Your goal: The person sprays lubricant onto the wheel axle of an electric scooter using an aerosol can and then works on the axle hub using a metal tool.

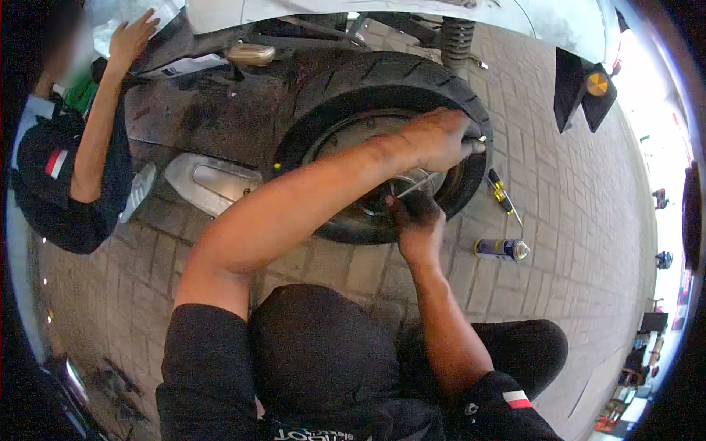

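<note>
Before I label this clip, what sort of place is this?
Probably a vehicle repair workshop or its paved forecourt: a scooter or motorcycle wheel is being worked on, with a screwdriver and a spray can on the paving.

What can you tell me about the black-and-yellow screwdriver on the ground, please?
The screwdriver has a long, thick handle, black with bright yellow sections, plastic or rubber by its look, and a thin, metallic-looking shaft. It lies on the paving just outside the tyre, handle end nearest the rubber, shaft slanting towards the spray can without appearing to touch it. Neither of the person's hands is on it. Its tip is too small to make out.
</note>
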The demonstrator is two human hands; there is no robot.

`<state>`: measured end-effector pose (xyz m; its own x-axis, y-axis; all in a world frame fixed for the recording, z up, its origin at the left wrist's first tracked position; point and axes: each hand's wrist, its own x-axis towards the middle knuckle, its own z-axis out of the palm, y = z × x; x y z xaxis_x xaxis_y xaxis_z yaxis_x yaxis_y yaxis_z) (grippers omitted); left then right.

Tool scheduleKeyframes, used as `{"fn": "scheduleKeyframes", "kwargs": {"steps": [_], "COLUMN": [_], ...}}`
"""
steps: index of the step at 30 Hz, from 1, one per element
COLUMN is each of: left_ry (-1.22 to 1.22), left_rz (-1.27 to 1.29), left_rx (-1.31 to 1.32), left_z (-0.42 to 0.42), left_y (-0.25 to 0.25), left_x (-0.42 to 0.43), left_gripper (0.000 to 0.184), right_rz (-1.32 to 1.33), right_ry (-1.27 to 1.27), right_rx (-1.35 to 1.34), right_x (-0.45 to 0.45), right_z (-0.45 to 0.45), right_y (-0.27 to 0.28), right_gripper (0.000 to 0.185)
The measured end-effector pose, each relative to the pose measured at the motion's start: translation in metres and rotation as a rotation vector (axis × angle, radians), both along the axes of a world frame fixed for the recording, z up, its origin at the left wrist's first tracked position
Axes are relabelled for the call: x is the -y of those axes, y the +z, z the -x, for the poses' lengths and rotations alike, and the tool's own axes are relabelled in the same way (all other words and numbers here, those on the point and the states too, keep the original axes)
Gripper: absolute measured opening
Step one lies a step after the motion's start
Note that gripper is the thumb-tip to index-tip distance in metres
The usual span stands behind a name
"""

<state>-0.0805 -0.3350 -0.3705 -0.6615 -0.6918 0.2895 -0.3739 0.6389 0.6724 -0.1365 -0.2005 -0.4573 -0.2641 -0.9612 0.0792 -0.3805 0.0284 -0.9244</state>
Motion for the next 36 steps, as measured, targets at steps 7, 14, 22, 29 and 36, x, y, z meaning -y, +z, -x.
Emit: {"fn": "scheduleKeyframes", "kwargs": {"steps": [7, 14, 22, 29, 36], "left_ry": [-0.04, -0.248, -0.391, -0.028, 0.001], "left_rz": [-0.026, -0.138, -0.154, -0.261, -0.37], "left_rx": [0.034, 0.099, 0.471, -0.015, -0.308], "left_z": [0.01, 0.029, 0.074, 0.028, -0.046], "left_y": [-0.007, -0.009, -0.037, -0.012, -0.002], "left_x": [0.002, -0.004, -0.013, -0.012, 0.004], "left_gripper": [0.041, 0.035, 0.034, 0.037, 0.041], "right_rz": [-0.008, -0.077, -0.278, -0.138, -0.021], "right_ry": [-0.02, -0.075, -0.213, -0.081, -0.048], "right_rx": [0.076, 0.115, 0.499, 0.242, -0.395], "right_x": [-0.002, -0.003, -0.005, -0.001, 0.001], "right_z": [-0.008, -0.009, -0.009, 0.006, -0.001], "right_y": [0.002, 0.001, -0.006, -0.005, 0.011], "right_gripper": [0.019, 0.023, 0.037, 0.018, 0.022]}}
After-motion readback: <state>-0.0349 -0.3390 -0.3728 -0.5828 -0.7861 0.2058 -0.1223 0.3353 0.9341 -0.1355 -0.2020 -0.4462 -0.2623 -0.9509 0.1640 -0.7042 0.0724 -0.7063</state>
